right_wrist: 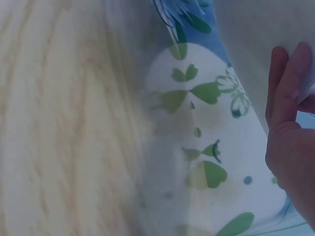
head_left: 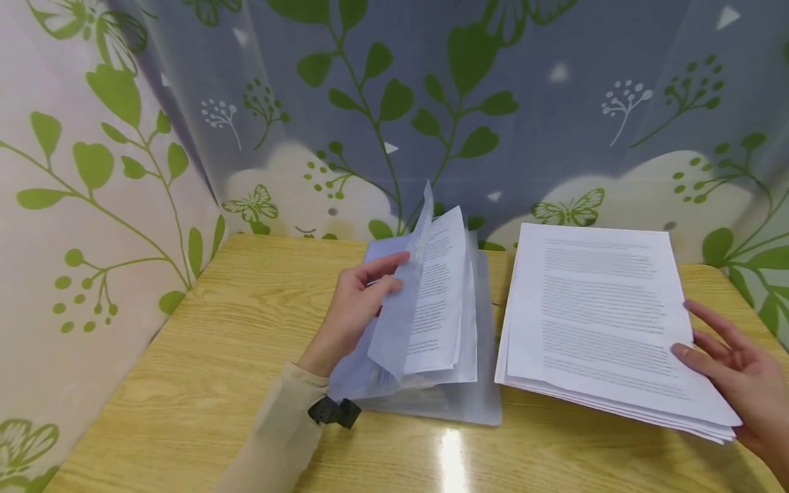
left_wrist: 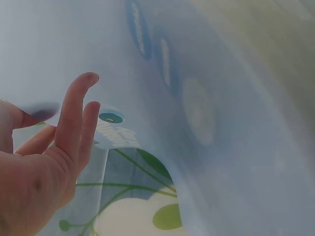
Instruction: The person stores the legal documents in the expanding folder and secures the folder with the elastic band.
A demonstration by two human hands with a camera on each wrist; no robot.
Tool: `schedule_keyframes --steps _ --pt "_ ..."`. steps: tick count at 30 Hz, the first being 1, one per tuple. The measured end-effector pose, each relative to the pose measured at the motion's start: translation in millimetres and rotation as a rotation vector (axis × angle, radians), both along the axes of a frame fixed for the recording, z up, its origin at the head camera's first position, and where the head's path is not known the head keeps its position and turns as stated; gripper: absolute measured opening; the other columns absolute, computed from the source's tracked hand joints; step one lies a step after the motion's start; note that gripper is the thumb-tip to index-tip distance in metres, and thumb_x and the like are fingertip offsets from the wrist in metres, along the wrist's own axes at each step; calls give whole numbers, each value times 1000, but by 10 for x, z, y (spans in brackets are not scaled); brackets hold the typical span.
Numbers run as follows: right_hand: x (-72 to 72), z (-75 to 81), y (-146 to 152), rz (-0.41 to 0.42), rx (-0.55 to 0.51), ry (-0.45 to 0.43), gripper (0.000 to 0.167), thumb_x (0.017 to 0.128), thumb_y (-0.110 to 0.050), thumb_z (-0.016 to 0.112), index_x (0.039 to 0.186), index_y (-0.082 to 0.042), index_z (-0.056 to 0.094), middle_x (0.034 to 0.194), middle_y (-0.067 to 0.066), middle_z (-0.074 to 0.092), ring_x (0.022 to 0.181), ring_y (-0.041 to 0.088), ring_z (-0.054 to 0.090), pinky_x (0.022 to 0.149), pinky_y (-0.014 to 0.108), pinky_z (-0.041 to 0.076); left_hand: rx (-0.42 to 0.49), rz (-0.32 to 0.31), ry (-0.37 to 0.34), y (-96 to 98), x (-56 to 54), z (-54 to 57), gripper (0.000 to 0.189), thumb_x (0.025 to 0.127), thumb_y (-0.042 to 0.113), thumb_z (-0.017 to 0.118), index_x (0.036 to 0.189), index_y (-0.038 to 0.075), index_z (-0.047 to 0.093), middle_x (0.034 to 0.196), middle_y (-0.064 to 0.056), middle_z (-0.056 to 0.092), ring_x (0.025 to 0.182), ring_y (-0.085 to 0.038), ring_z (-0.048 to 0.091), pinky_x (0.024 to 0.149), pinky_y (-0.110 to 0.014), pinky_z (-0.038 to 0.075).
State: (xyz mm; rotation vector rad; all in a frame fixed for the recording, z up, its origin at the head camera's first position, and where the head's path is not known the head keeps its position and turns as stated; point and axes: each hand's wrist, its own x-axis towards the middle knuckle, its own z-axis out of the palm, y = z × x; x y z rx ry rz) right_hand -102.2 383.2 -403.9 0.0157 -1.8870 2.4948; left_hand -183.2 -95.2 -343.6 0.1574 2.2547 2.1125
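Note:
My left hand (head_left: pixel 354 301) holds the raised cover of a translucent plastic folder (head_left: pixel 487 404), thumb and index finger at its edge. In the left wrist view the bluish film (left_wrist: pixel 236 147) spreads beside the fingers, with one fingertip blurred behind it. Printed pages (head_left: pixel 434 294) stand tilted inside the folder. On the right, my right hand (head_left: pixel 733 370) grips a thick stack of printed paper (head_left: pixel 598 315) by its right edge, thumb on top and other fingers at the side. The right wrist view shows this hand (right_wrist: pixel 293 128) against the underside of a white sheet (right_wrist: pixel 246 44).
A wooden table (head_left: pixel 246 301) carries the folder and lies beneath the paper stack. Cloth (head_left: pixel 555 103) printed with leaves and butterflies hangs at the back, and a pale patterned panel (head_left: pixel 80 205) stands along the left side. A black wrist camera (head_left: pixel 335 412) sits at the left cuff.

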Motion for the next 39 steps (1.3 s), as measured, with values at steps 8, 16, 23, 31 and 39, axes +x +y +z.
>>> schedule_keyframes --steps 8,16,23,31,39 --pt "-39 -41 -113 44 21 -92 66 102 6 51 152 -36 47 115 -13 75 76 20 77 58 32 61 -2 5 2 -11 -7 -6 40 94 6 61 132 13 71 135 -7 68 46 -9 32 48 -20 31" --pt "-108 -64 -196 72 48 -98 67 102 4 51 156 -35 42 117 -15 74 78 20 77 60 33 61 3 5 10 -14 -9 -9 39 95 6 61 132 13 71 135 -7 68 46 -9 32 48 -20 31" --pt "-149 -68 -280 89 55 -107 66 102 4 51 155 -36 44 117 -15 74 80 18 77 62 32 61 4 7 6 -18 -13 -19 39 95 5 61 132 12 71 135 -8 68 47 -8 31 48 -20 31" --pt "-205 -31 -343 85 73 -128 68 102 2 54 157 -36 40 117 -18 73 83 15 77 64 30 62 7 -4 5 -18 -19 -31 39 95 5 61 133 12 70 137 -7 67 47 -9 31 48 -20 31" --pt "-233 -21 -415 98 74 -116 67 102 2 54 157 -34 40 118 -17 73 84 14 76 64 31 62 6 -7 4 -7 -29 -41 40 95 5 60 133 12 70 136 -7 67 49 -9 33 48 -20 32"
